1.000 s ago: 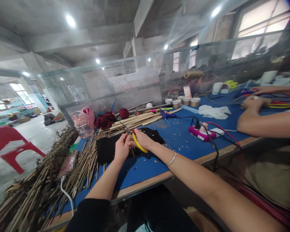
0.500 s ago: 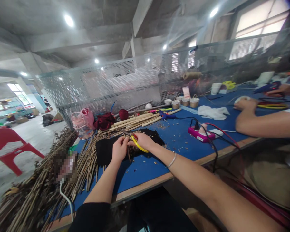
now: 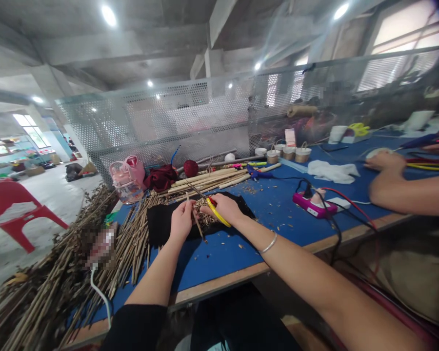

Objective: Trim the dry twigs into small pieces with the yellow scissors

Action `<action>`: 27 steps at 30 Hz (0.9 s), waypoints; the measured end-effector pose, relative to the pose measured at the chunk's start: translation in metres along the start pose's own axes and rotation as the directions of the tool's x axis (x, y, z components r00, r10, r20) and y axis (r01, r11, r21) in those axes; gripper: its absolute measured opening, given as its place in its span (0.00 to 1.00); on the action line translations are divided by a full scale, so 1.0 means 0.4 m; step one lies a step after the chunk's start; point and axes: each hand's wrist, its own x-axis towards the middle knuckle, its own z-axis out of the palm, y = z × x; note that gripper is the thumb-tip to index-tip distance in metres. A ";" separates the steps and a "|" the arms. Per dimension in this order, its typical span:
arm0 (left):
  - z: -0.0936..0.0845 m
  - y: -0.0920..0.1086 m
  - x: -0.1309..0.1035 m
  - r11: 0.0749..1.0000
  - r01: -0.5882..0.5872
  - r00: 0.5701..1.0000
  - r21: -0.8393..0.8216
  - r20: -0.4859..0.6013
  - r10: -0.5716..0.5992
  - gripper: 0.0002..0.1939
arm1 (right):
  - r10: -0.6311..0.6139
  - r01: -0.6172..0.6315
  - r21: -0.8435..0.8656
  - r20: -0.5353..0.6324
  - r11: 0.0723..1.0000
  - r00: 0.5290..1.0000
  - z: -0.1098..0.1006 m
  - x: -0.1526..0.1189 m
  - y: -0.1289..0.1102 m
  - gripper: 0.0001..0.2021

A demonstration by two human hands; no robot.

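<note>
Between the thumb and fingers of my left hand (image 3: 182,220) is a thin twig (image 3: 198,225), slanting down toward the table's front. My right hand (image 3: 225,208) is closed around yellow-handled scissors (image 3: 218,215), whose dark blades point up and left, just above the twig. Beneath both hands lies a black cloth (image 3: 159,225) with a heap of small cut pieces (image 3: 208,220) on it. A dense bundle of dry sticks (image 3: 133,243) lies to the left of my left hand.
Pale rods (image 3: 205,181) and a blue glue gun (image 3: 256,172) lie behind the cloth. A magenta power strip (image 3: 314,205) with cables sits to the right. At far right, a co-worker's hand (image 3: 386,161) rests on the blue table (image 3: 278,224). A red chair (image 3: 18,209) stands left.
My left hand now holds the twig more upright, its upper end showing above the fingers. The scissors have shifted slightly away from it. The whole view has turned a little left.
</note>
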 end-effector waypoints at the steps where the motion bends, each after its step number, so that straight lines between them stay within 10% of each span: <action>1: 0.001 -0.001 0.000 1.000 -0.001 1.000 -0.007 0.009 0.001 0.17 | -0.008 0.008 0.002 0.001 1.000 1.000 -0.003 -0.001 0.000 0.28; 27: 0.012 -0.011 -0.013 0.934 -0.284 0.957 0.216 0.124 0.262 0.19 | -0.070 0.070 0.076 -0.001 0.995 0.998 0.007 -0.023 -0.029 0.32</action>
